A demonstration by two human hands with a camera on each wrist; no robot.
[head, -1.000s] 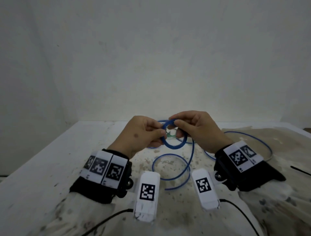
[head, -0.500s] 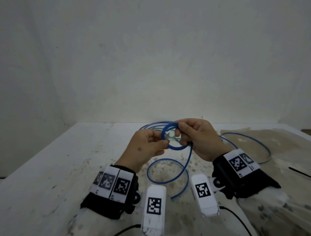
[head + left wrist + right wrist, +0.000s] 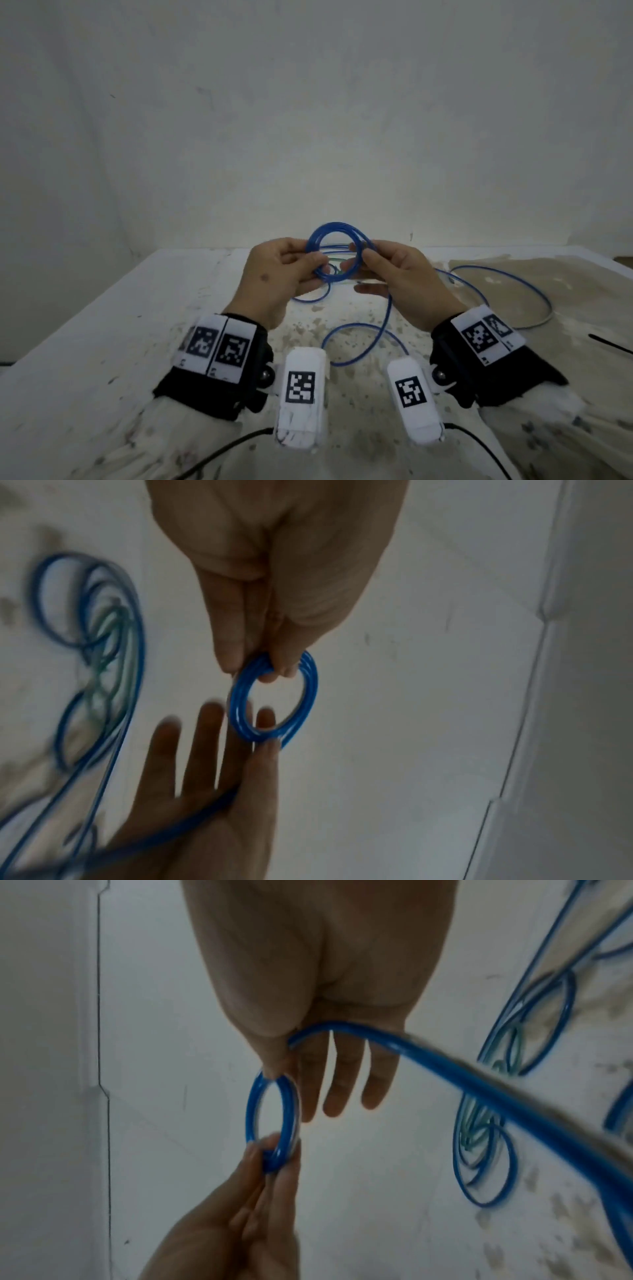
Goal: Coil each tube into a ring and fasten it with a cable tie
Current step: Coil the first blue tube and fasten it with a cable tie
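Note:
A small ring of several turns of blue tube is held up above the table between both hands. My left hand pinches its left side with thumb and fingers, as the left wrist view shows. Thumb and forefinger of my right hand pinch the opposite side, with the other fingers straight. The uncoiled tail leaves the right palm and drops to a loose loop on the table. A thin black cable tie lies at the far right.
More blue and greenish tubes lie tangled on the stained white table behind the hands. Another long blue tube curves over a brown sheet on the right. A pale wall stands close behind.
Both hands have lifted the ring higher and spread slightly apart. The ring looks wider with more turns, and the loose loop on the table has shifted right.

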